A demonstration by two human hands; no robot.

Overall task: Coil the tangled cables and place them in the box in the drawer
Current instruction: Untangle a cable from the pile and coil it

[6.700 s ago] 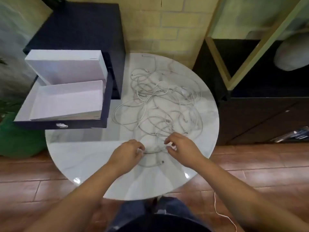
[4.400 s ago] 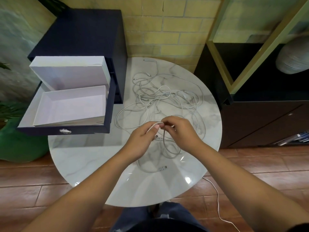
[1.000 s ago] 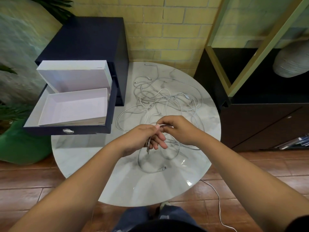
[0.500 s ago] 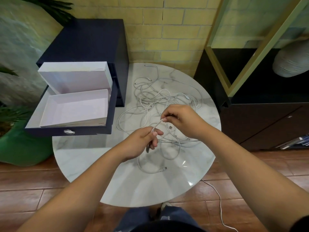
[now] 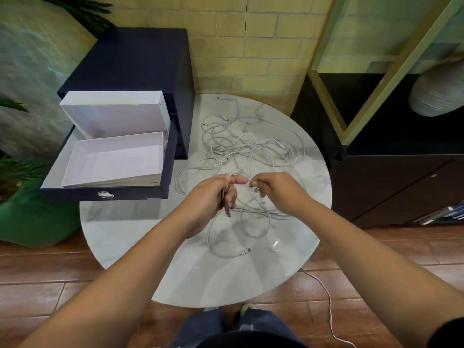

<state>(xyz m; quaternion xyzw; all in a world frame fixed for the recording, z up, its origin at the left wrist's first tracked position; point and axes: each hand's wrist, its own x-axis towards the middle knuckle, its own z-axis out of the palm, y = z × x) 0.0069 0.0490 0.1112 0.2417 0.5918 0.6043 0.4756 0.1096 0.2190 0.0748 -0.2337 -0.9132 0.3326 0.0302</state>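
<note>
1. Left hand (image 5: 211, 197) fingers curl round strands of the cables (image 5: 251, 149); right hand (image 5: 281, 192) fingertips pinch one strand, frame centre.
2. Tangle on one round table (image 5: 226, 277); cable count unclear.
3. One open box (image 5: 113, 159) in one drawer (image 5: 140, 194), frame left.

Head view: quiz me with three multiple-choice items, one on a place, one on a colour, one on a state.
1. The box sits: A inside the open drawer; B beneath it; C behind it.
2. The cables are: A black; B white; C red.
3. The box is: A shut; B full of coils; C open and empty.

1 A: the drawer's walls surround it.
2 B: the whole tangle looks white.
3 C: its lid stands up and its floor is bare.
</note>
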